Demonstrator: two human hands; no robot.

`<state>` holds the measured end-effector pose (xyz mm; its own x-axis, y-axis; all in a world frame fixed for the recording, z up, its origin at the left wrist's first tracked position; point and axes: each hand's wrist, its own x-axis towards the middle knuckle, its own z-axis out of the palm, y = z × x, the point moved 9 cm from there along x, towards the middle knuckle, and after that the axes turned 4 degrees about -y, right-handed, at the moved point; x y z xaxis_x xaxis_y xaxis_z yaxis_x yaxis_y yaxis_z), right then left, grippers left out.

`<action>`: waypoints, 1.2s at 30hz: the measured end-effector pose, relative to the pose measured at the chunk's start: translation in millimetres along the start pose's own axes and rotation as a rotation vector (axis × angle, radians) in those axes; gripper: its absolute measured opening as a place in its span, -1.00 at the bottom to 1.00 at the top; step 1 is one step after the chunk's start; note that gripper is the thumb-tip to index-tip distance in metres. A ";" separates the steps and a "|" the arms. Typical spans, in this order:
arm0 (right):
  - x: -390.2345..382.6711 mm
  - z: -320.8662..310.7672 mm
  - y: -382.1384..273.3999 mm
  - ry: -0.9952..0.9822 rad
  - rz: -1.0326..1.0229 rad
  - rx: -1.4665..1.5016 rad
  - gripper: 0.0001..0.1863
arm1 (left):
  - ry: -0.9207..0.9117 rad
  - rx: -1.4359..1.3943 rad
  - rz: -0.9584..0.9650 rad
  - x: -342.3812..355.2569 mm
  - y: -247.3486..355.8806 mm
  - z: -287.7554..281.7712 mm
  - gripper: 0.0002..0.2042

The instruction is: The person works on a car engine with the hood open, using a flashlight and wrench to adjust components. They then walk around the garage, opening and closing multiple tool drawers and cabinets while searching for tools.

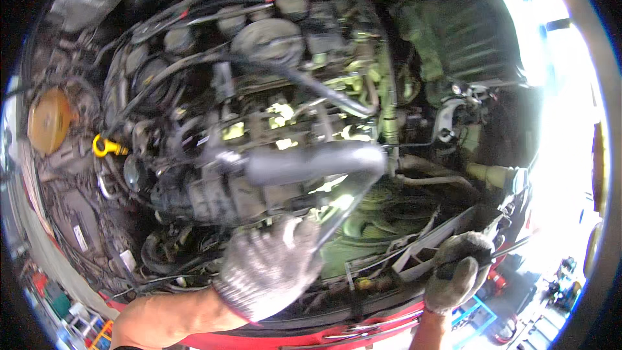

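Note:
My left hand [271, 269], in a grey knit work glove, is closed around the lower end of a thick black hose [311, 161]. The hose rises from my fist, bends sharply and runs left over the engine [220, 198], blurred by motion. On the right, my right hand [457, 273], also gloved, is closed near the front edge of the engine bay. A thin dark rod [513, 246] sticks out to the right from its fingers, along with something black in the grip; its kind cannot be made out.
A yellow dipstick ring [109, 146] and an orange-brown round cap [50, 120] lie at the left. Another black hose [304, 84] crosses the engine's upper part. The red front bodywork [259, 340] runs along the bottom. Beyond it, a blue frame [476, 316] stands on the floor.

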<state>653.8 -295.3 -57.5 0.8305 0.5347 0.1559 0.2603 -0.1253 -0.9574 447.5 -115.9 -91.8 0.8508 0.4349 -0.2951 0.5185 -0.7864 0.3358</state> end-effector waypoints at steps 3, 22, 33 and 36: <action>6.3 4.6 4.3 0.003 0.056 0.191 -0.50 | 0.005 -0.047 -0.036 -1.5 -3.7 -3.3 -0.44; 20.2 -6.9 26.7 -0.032 0.330 0.572 -0.36 | 0.053 0.067 -0.143 14.2 12.2 14.5 -0.51; 23.8 -20.8 19.5 0.051 0.520 0.740 -0.40 | 0.049 0.082 -0.248 14.0 17.4 13.4 -0.50; 16.1 -47.7 16.7 -0.230 0.395 0.886 -0.47 | 0.066 0.109 -0.290 -0.4 23.4 11.9 -0.50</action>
<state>695.1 -328.6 -59.5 0.6386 0.7496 -0.1740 -0.5534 0.2903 -0.7807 458.3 -139.8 -94.5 0.6744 0.6724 -0.3049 0.7310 -0.6663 0.1474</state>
